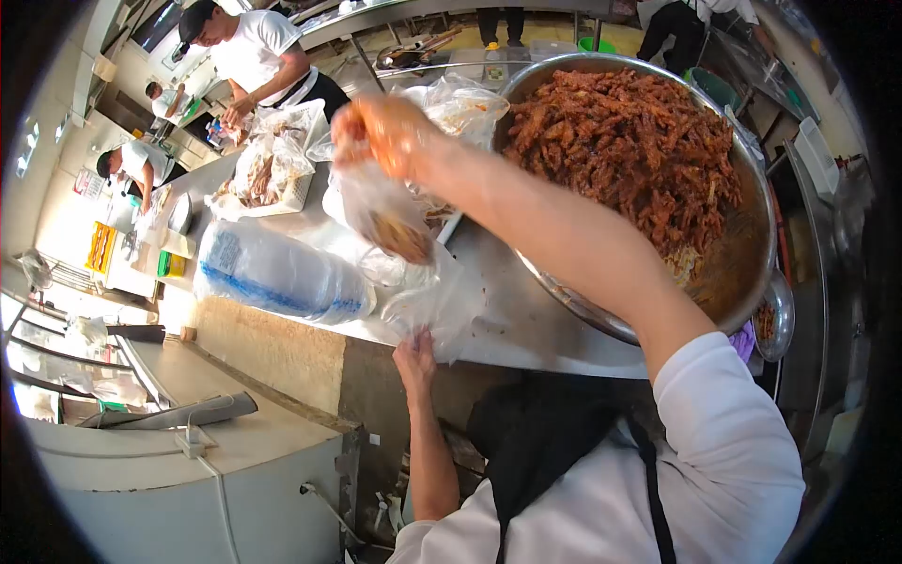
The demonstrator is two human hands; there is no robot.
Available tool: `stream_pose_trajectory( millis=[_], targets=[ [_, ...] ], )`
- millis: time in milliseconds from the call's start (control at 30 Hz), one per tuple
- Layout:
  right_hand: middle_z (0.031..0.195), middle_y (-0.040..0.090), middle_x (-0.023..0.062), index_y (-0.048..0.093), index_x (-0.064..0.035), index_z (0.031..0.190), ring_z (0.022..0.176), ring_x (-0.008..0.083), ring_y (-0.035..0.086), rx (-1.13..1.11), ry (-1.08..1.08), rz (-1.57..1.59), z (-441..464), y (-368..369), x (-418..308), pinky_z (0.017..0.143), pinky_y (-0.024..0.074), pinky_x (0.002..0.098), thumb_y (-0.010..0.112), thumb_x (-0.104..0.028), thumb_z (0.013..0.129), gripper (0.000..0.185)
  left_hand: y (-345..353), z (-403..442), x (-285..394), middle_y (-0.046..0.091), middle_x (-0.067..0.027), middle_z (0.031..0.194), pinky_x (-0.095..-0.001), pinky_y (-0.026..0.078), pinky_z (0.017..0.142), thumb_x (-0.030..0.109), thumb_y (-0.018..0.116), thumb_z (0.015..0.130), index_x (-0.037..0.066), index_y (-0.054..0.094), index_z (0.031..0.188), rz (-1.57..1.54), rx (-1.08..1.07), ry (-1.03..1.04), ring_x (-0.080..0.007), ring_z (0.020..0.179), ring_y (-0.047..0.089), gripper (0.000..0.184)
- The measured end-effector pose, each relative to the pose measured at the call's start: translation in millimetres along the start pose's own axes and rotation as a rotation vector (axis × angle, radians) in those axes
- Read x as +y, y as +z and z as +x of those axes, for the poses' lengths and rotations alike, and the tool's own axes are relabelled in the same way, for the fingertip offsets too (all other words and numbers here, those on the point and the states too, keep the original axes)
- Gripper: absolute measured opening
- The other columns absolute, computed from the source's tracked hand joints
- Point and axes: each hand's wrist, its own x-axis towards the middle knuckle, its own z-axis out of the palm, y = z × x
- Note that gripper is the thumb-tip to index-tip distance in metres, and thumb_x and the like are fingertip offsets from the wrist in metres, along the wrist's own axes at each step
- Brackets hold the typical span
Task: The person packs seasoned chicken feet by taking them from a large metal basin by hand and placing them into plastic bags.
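My right hand [381, 136], blurred and coated in sauce, is closed on the upper part of a clear plastic bag [371, 202] with brown food in its lower end. At the table's front edge, my left hand [415, 357] pinches another thin clear plastic bag [437, 305]. A large metal bowl [766, 235] heaped with reddish-brown chicken feet [625, 150] stands to the right. Left of my hands lies a roll of clear plastic bags [282, 273] with blue markings.
A white basket [305, 155] of bagged food is beyond the roll on the metal table [564, 329]. A person [254, 56] works across the table; others stand farther back. A small metal bowl [778, 315] sits at right. A white cabinet [197, 470] is lower left.
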Motion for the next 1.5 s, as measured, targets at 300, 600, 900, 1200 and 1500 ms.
stream_pose_trajectory(
  millis=[300, 600, 900, 1200, 1500],
  targets=[
    [0.068, 0.054, 0.0048, 0.057, -0.0018, 0.073, 0.065, 0.0155, 0.054, 0.236, -0.262, -0.296, 33, -54, -20, 0.059, 0.0538, 0.0401, 0.056, -0.01, 0.078, 0.01, -24, 27, 37, 0.056, -0.0249, 0.107, -0.046, 0.041, 0.086, -0.005, 0.053, 0.074, -0.006, 0.059, 0.098, 0.105, 0.423, 0.173, -0.0417, 0.1, 0.052, 0.025],
    [0.089, 0.054, 0.0053, 0.055, -0.0036, 0.095, 0.068, 0.0149, 0.06, 0.316, -0.017, -0.608, -39, -147, -48, 0.054, 0.0523, 0.0318, 0.056, -0.018, 0.086, 0.016, 27, -3, 27, 0.048, -0.0144, 0.125, -0.0513, 0.031, 0.102, -0.003, 0.062, 0.059, 0.01, 0.062, 0.108, 0.332, -0.096, 0.469, -0.0383, 0.124, 0.038, 0.051],
    [0.084, 0.068, 0.0105, 0.065, -0.0014, 0.092, 0.075, 0.0179, 0.065, 0.228, -0.022, -1.463, -136, -254, -83, 0.071, 0.0507, 0.0338, 0.058, -0.013, 0.084, 0.015, 37, -36, 35, 0.036, -0.0156, 0.142, -0.0591, 0.016, 0.108, 0.011, 0.064, 0.065, 0.01, 0.053, 0.124, 0.366, -0.376, 0.29, -0.0429, 0.135, 0.021, 0.06],
    [0.12, 0.053, 0.0201, 0.057, -0.0049, 0.113, 0.111, 0.0376, 0.052, 0.145, -0.069, -1.908, -77, -257, -4, 0.093, 0.044, 0.0468, 0.061, -0.019, 0.077, 0.039, 106, -43, 80, 0.033, -0.0223, 0.14, -0.0616, 0.019, 0.105, 0.029, 0.072, 0.072, 0.001, 0.043, 0.129, 0.399, -0.196, 0.165, -0.0485, 0.134, 0.018, 0.07],
    [0.143, 0.034, 0.0152, 0.055, -0.0095, 0.125, 0.104, 0.0362, 0.058, -0.466, 0.335, -2.192, -187, -241, 16, 0.081, 0.0508, 0.0419, 0.069, -0.012, 0.067, 0.059, 95, -31, 38, 0.055, -0.0241, 0.11, -0.0484, 0.037, 0.094, 0.005, 0.064, 0.07, 0.0, 0.058, 0.089, 0.343, 0.086, 0.3, -0.0426, 0.106, 0.049, 0.02]
  ],
)
